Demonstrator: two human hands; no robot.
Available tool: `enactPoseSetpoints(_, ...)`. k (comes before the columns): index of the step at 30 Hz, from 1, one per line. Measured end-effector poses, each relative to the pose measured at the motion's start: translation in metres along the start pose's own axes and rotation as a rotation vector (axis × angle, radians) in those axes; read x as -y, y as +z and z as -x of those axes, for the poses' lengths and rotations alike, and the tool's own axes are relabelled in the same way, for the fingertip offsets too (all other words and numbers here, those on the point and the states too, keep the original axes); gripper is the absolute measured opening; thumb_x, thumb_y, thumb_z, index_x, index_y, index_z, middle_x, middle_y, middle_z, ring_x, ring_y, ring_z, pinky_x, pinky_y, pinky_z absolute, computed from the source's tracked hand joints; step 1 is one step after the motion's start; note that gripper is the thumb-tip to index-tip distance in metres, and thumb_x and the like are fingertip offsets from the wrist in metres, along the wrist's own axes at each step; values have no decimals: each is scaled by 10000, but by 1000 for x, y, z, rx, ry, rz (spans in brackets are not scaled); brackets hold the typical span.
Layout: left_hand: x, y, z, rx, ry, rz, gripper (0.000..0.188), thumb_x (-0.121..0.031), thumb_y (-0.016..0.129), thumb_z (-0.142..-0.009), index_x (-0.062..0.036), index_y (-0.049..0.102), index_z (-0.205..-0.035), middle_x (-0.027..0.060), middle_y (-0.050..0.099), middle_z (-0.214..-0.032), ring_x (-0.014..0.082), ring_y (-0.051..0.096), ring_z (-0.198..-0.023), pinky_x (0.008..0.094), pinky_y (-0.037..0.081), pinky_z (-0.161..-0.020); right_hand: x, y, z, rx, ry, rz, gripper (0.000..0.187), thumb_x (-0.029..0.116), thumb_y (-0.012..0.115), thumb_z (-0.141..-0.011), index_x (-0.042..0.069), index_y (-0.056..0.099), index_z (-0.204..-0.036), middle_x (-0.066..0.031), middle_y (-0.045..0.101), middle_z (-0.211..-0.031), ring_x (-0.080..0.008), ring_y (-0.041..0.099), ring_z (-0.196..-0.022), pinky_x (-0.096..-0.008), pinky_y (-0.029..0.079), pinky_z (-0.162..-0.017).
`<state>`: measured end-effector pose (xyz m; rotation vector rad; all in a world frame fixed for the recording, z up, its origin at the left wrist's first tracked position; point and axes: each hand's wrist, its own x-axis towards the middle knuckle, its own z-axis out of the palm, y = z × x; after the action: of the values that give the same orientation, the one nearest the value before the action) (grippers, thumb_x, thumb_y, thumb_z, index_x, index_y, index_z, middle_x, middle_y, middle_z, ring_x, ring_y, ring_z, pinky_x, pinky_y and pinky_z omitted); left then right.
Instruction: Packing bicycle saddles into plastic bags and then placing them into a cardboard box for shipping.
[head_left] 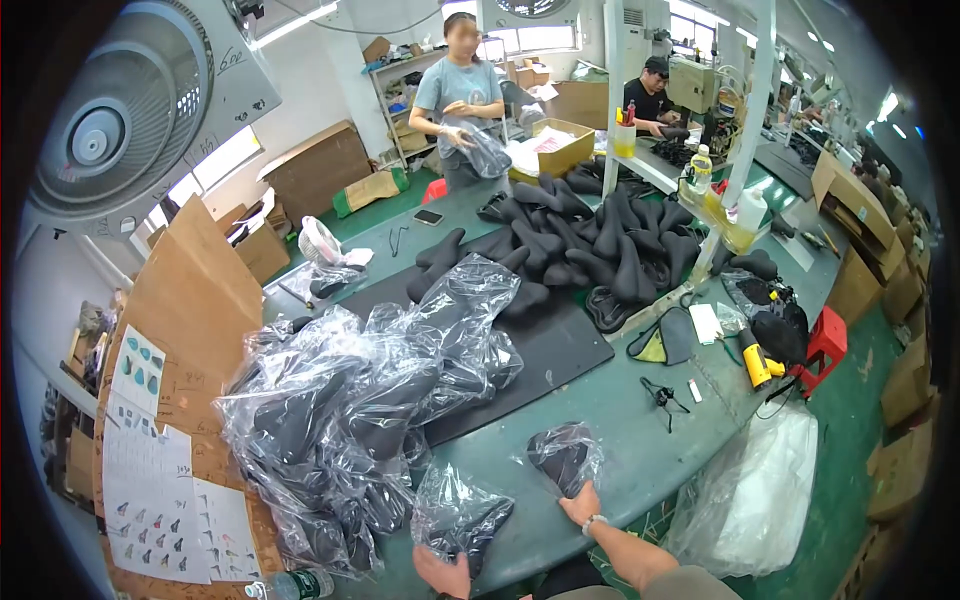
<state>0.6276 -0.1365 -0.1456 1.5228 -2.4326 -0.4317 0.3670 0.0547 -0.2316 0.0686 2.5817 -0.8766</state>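
Observation:
Near the front edge of the table, my left hand [441,573] is closed at the lower end of a black bicycle saddle in a clear plastic bag [462,508]. Some of its fingers are hidden by the bag. To the right, my right hand [580,503], with a band at the wrist, grips the narrow end of another bagged bicycle saddle [563,458], which lies on the green tabletop [640,430]. A large heap of bagged saddles [370,400] lies to the left. Beyond it are many unbagged black saddles [590,235] in a pile on a dark mat [550,355].
A cardboard panel [190,340] with paper sheets stands at the left, a plastic bottle [295,584] below it. On the right lie a yellow-and-black tool [757,362] and a dark pouch [668,338]. A co-worker [465,100] across the table holds a bagged item; another person [655,100] sits behind.

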Motion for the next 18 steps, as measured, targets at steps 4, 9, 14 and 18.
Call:
enactPoseSetpoints(4,-54,-6,-30,280,730,-318,851,-398,803,-682,-64,442,-1376,173,547,-1304,363,496,-1232,527,321,-1066,-7,0,0,25,15,25,755,365,805,-680,-44,428,-1191,-304,637,-1088,-470,620,-1026,-497,501,-890)
enactPoseSetpoints(9,-31,63,-52,564,503,-352,765,-407,803,-671,-66,484,-1278,151,583,-1211,335,548,-1149,464,397,-1005,-6,-1,-5,125,16,37,795,385,807,-680,-50,405,-1209,-311,632,-1111,-459,630,-1024,-491,506,-885)
enactPoseSetpoints(14,-19,69,-34,703,287,-240,726,-411,800,-662,-61,523,-1234,167,611,-1182,363,601,-1099,489,472,-928,-2,2,5,139,22,12,715,326,773,-698,-44,428,-1204,-304,613,-1133,-466,606,-1057,-484,486,-927)
enactPoseSetpoints(18,-26,-10,15,526,-25,141,730,-364,803,-671,-5,517,-1238,197,638,-1142,396,634,-1036,465,510,-899,-15,19,6,79,-97,26,683,318,767,-701,-44,445,-1183,-305,621,-1092,-477,602,-1046,-493,481,-918)
